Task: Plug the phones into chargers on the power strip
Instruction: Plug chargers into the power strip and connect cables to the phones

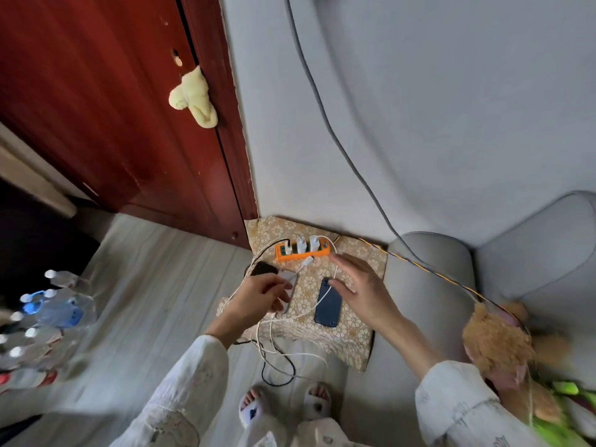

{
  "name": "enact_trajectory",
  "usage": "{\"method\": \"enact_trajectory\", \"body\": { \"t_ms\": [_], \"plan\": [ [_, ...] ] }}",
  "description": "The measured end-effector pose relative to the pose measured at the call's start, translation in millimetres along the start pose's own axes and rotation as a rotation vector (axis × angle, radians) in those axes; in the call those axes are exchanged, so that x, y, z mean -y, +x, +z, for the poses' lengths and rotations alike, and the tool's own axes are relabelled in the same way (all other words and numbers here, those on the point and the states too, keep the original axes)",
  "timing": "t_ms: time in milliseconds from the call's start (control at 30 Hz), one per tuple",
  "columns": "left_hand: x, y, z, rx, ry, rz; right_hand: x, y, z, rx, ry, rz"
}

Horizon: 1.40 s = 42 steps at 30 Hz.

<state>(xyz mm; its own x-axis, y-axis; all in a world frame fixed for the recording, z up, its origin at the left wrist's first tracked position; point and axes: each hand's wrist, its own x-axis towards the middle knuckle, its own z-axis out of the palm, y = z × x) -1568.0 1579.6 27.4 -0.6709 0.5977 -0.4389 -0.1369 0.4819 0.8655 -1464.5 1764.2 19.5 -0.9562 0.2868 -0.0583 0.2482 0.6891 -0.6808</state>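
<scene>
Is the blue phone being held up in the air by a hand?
No, the blue phone lies flat on the flowered cloth, and the right hand hovers open over it without gripping it.

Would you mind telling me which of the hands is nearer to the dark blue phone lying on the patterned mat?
Right. The right hand hovers open at the dark blue phone, its thumb at the upper edge. The left hand is further left, holding a light-coloured phone.

I noted white long sleeves [190, 375] with a faint printed pattern on both arms, cuffs loose at the wrists. White trousers [309, 433] matched. White open-toed slippers [317, 403] bore small dark marks.
</scene>
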Motion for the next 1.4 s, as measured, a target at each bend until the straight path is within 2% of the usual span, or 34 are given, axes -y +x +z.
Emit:
{"method": "enact_trajectory", "body": {
  "t_ms": [133, 333, 567, 700, 867, 1067, 1133, 1267, 1400],
  "plan": [
    [39.3, 19.5, 20.9, -0.056, -0.068, -0.096, -55.4, -1.7, 32.8, 0.168, 0.085, 0.368],
    [119.8, 66.6, 44.6, -0.124, -0.177, -0.199, -146.2, 22.4, 108.5, 0.292, 0.089, 0.696],
    [202.8, 103.4, 66.5, -0.220, -0.071, -0.227, -212.7, 66.3, 195.5, 0.241, -0.002, 0.849],
    [220.7, 107.9, 70.6, -0.234, -0.084, -0.265, -221.9, 76.4, 229.8, 0.295, -0.233, 0.895],
    [226.1, 104.7, 71.6, -0.240, -0.084, -0.287, -212.4, 83.6, 246.5, 0.122, -0.217, 1.022],
    [222.1, 99.5, 73.4, -0.248, -0.079, -0.297, -225.2, 82.9, 233.9, 0.185, -0.227, 1.083],
    [219.0, 97.7, 76.5, -0.251, -0.066, -0.300, -228.5, 70.1, 219.7, 0.148, -0.018, 1.150],
    [203.7, 90.1, 89.0, -0.204, -0.028, -0.240, -210.2, 41.4, 175.7, 0.000, 0.945, 1.504],
    [183.5, 83.4, 105.0, -0.170, 0.057, -0.154, -191.2, 23.9, 152.8, -0.070, 1.381, 1.520]
  ]
}}
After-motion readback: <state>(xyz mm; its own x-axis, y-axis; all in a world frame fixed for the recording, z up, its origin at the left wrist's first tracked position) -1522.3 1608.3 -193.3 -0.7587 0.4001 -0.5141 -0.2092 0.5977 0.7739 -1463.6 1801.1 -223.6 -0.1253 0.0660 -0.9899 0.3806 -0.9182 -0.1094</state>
